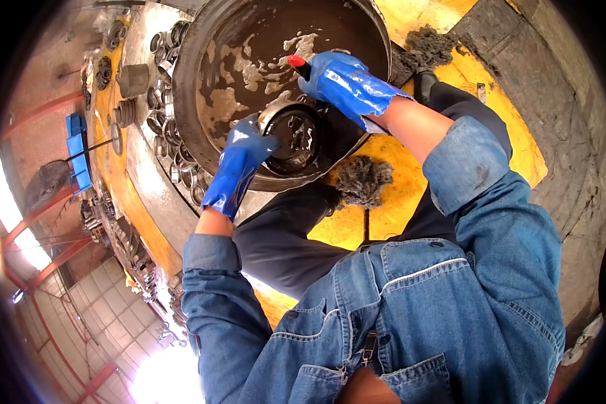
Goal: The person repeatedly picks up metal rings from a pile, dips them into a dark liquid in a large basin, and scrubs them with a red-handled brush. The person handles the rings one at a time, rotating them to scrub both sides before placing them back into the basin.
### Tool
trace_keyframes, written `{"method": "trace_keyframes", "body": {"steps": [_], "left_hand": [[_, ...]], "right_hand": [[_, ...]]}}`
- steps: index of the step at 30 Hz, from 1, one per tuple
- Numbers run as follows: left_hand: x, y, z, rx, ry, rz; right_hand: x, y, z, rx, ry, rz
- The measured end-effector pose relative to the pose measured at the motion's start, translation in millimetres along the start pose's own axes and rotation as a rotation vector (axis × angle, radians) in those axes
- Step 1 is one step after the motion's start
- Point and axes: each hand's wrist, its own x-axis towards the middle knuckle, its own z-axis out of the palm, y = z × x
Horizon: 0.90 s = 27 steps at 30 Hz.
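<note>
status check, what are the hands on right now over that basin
Left hand in blue glove grips round metal part by its rim. Right hand holds red-tipped tool above it. Part sits at dark foamy basin edge. Nothing between hands.

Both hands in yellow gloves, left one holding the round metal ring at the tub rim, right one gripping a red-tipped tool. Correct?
Not quite: the gloves are blue, not yellow; yellow is the floor. In the head view the left hand holds the round metal ring at the rim of the tub, and the right hand grips the red-tipped tool.
</note>
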Motion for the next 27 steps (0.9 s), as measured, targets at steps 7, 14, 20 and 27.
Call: {"method": "trace_keyframes", "body": {"steps": [7,14,20,27], "left_hand": [[-7.5,4.5,1.8,-0.101,0.147,-0.237],[-8.9,26.7,48.7,-0.044,0.209,-0.295],[-2.1,-11.0,52.3,-0.339,0.092,-0.156],[-1.2,-6.1,57.2,-0.580,0.034,-0.111]], "right_hand": [[0.8,22.7,17.2,0.290,-0.064,-0.128],[-20.8,27.7,34.7,0.585,-0.152,-0.046],[-42.4,15.5,35.1,0.937,-0.411,0.097],[-41.1,15.4,41.3,1.044,-0.483,0.165]]}}
